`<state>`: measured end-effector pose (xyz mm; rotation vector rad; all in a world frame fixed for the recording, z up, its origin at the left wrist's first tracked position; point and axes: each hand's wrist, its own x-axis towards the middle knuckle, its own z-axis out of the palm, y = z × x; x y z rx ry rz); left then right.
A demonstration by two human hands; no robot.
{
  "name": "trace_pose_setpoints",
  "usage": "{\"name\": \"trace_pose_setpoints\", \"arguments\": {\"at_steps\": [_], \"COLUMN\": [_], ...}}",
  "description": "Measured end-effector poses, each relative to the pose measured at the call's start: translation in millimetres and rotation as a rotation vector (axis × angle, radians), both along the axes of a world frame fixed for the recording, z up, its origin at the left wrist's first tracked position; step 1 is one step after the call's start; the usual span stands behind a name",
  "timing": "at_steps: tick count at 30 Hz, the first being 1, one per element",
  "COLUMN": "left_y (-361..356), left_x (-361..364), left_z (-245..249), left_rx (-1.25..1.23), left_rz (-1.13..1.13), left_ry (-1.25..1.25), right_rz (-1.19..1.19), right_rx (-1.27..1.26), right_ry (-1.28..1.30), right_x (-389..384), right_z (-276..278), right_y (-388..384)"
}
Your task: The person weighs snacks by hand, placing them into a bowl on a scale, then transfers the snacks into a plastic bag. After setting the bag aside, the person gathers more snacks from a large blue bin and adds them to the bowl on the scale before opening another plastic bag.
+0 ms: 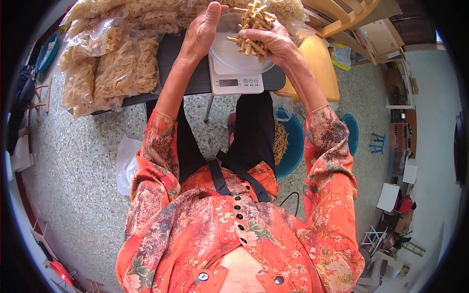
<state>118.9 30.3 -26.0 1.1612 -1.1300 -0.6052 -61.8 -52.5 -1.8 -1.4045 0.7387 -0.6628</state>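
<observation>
My right hand (274, 43) is wrapped round a bunch of short, tan stick snacks (256, 22), which look like small dry sticks. It is above a translucent plastic bowl (222, 53) that sits on a white digital kitchen scale (238, 84). The scale's display is too small to read. To the left of the bowl, my left hand (202, 30) is raised with its thumb stretched out and holds nothing. Its other fingers are partly turned away from view.
Clear bags of flat, wavy snacks (122, 68) are piled on the left of the dark table (171, 51). A wooden chair (317, 63) stands at the right. On the floor, a blue basin (293, 156) holds more sticks; a white plastic bag (128, 163) lies to the left.
</observation>
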Motion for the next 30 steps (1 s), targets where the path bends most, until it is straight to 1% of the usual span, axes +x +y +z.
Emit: {"name": "trace_pose_setpoints", "arguments": {"at_steps": [1,3,4,5,7,8,10,12,13,15,16,18,20,22,23,24,25,27,28,29,30], "left_y": [0,0,0,-1,-2,0,1,0,-2,-1,-1,0,-1,1,0,-1,-1,0,0,0,0], "left_x": [1,2,1,2,1,0,-2,-5,-5,-6,-6,-5,-4,-5,-4,-4,-4,-4,-4,-5,-5], "left_z": [3,2,2,2,2,3,3,-1,-1,-2,-2,1,3,2,1,0,-1,0,0,2,2], "left_rx": [0.008,0.098,0.105,0.092,0.08,0.073,0.061,0.03,0.029,0.024,0.025,0.033,0.041,0.055,0.041,0.026,0.029,0.031,0.034,0.022,0.01], "left_rz": [-0.002,-0.045,-0.049,-0.041,-0.032,-0.044,-0.055,-0.053,-0.053,-0.074,-0.076,-0.116,-0.126,-0.132,-0.079,-0.027,-0.028,-0.019,-0.024,-0.048,-0.07], "left_ry": [-0.001,-0.091,-0.091,-0.101,-0.111,-0.135,-0.163,-0.092,-0.094,-0.075,-0.075,-0.111,-0.132,-0.149,-0.221,-0.294,-0.294,-0.309,-0.308,-0.277,-0.245], "right_rz": [-0.002,0.006,0.092,0.09,0.024,0.025,0.007,-0.01,-0.028,-0.051,-0.055,-0.06,-0.011,0.015,0.038,0.032,0.032,-0.028,0.023,0.02,0.013], "right_rx": [0.008,-0.085,-0.115,-0.111,-0.147,-0.145,-0.305,-0.291,-0.271,-0.298,-0.313,-0.329,-0.377,-0.389,-0.407,-0.407,-0.403,-0.377,-0.379,-0.375,-0.426], "right_ry": [-0.001,0.059,0.144,0.144,0.224,0.224,0.123,0.156,0.193,0.179,0.22,0.263,0.288,0.248,0.205,0.232,0.233,0.362,0.259,0.26,0.319], "right_x": [1,8,4,6,13,12,9,10,10,10,10,8,5,2,1,1,0,2,-1,-4,-5], "right_z": [-2,7,22,27,30,21,-7,-9,-10,-14,-14,-15,-16,-19,-16,-14,-10,13,-5,-1,8], "right_y": [0,10,14,19,25,20,5,6,7,6,5,2,-1,-3,-1,1,1,13,0,3,7]}}
